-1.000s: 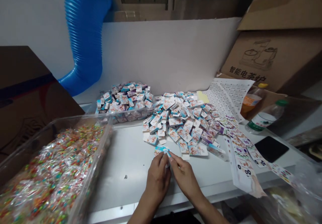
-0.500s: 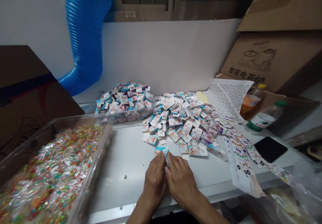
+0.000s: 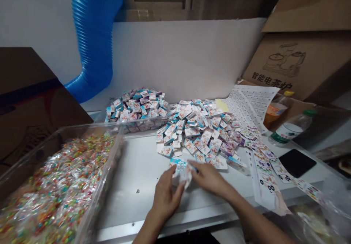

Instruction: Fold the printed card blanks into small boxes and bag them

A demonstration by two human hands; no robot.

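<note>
Small white and blue printed boxes (image 3: 178, 163) stand bunched on the table in front of me. A white box (image 3: 185, 177), smeared by motion, is between my two hands. My left hand (image 3: 166, 191) curves around its left side, thumb below and fingers above. From the right, my right hand (image 3: 208, 177) grips the box's edge with bent fingers, the tips blurred. Just beyond lies a loose heap of similar small boxes (image 3: 201, 130), some with flaps standing out. A clear tray (image 3: 137, 125) behind to the left is piled with more of them.
On the left, a large clear bin (image 3: 108, 163) holds many wrapped colourful pieces. Sticker sheets (image 3: 263, 171), a black phone (image 3: 297, 162) and two bottles (image 3: 292, 129) lie or stand right. Cardboard boxes (image 3: 296, 61) and a blue hose (image 3: 93, 35) flank the wall.
My hands, pressed together around the small boxes before, have moved apart. The right hand has shifted right and turned sideways, and a blurred white box now shows between them.
</note>
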